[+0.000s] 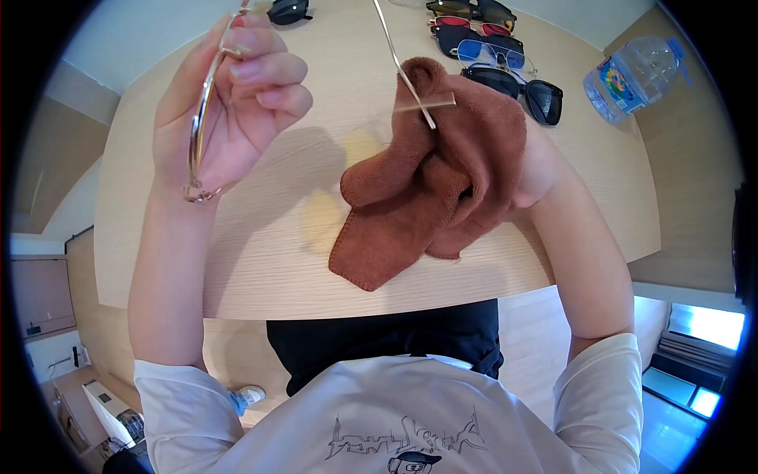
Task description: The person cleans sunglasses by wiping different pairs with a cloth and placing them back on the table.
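Note:
Raised at the upper left, my left hand (245, 103) pinches a pair of thin gold-rimmed glasses (197, 126), seen nearly edge-on. My right hand (538, 170) is wrapped in a brown cleaning cloth (395, 213), which hides most of its fingers. The cloth is bunched at the top, and a stitched corner hangs down over the table. A slim metal temple arm (407, 79) with a clear tip crosses in front of the cloth. The frame cuts off its upper end, so I cannot tell where it joins the glasses.
Several sunglasses (545, 103) lie in a row at the back right of the wooden table (276, 268). Beside them is a clear plastic bottle (632, 79) with a blue cap. Another dark pair of glasses (290, 11) rests at the back left.

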### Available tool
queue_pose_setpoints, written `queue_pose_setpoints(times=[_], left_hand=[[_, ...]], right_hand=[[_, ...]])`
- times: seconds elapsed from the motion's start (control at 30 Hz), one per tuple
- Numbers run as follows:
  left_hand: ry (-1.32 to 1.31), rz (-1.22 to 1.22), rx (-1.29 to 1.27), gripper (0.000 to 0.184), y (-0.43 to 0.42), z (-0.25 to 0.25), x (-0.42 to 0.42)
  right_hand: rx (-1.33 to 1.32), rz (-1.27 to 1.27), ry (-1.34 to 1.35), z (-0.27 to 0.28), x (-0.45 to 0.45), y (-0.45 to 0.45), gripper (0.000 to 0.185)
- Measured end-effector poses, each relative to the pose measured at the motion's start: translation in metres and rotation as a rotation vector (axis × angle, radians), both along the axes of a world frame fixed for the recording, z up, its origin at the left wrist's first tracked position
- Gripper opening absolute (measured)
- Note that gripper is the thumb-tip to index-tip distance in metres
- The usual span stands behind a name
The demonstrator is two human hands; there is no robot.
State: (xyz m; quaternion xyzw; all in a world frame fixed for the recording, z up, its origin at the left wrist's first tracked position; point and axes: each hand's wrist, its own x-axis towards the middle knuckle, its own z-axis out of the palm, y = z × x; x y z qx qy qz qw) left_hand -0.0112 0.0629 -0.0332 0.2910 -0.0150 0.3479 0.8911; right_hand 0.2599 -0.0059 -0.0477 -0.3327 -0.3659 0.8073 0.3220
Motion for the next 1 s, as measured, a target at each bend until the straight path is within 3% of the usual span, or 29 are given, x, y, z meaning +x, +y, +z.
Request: queue_pose_setpoints(times=[0.17, 0.27, 0.4, 0.47, 0.53, 0.73, 0.93, 1.0], left_hand=[[-0.027, 0.164, 0.088, 0.008, 0.002, 0.001, -0.005], [0.023, 0.132, 0.135, 0.012, 0.003, -0.003, -0.001], [0.219, 0.24, 0.335, 0.017, -0.005, -0.012, 0.006], [0.406, 0.277, 0.409, 0.02, -0.01, -0.011, 0.011], [0.392, 0.257, 0.409, 0.022, -0.012, -0.011, 0.011], [0.337, 0.228, 0.402, 0.019, -0.006, -0.017, 0.007], [0.308, 0.221, 0.372, 0.017, -0.011, -0.016, 0.009], [0.311, 0.217, 0.355, 0.018, -0.011, -0.016, 0.008]], right_hand=[[-0.029, 0.003, 0.086, -0.01, -0.002, 0.003, 0.035], [0.312, -0.062, -0.081, -0.012, -0.014, -0.003, 0.032], [0.086, -0.062, 0.183, -0.01, -0.032, -0.014, 0.029], [0.094, -0.019, 0.021, 0.002, -0.033, -0.02, 0.03], [0.092, -0.006, -0.047, 0.004, -0.033, -0.018, 0.031], [-0.014, -0.05, 0.137, -0.012, -0.03, -0.011, 0.031], [0.014, -0.295, 0.19, -0.022, -0.022, 0.003, 0.031], [0.112, -0.31, 0.176, -0.029, -0.02, 0.004, 0.04]])
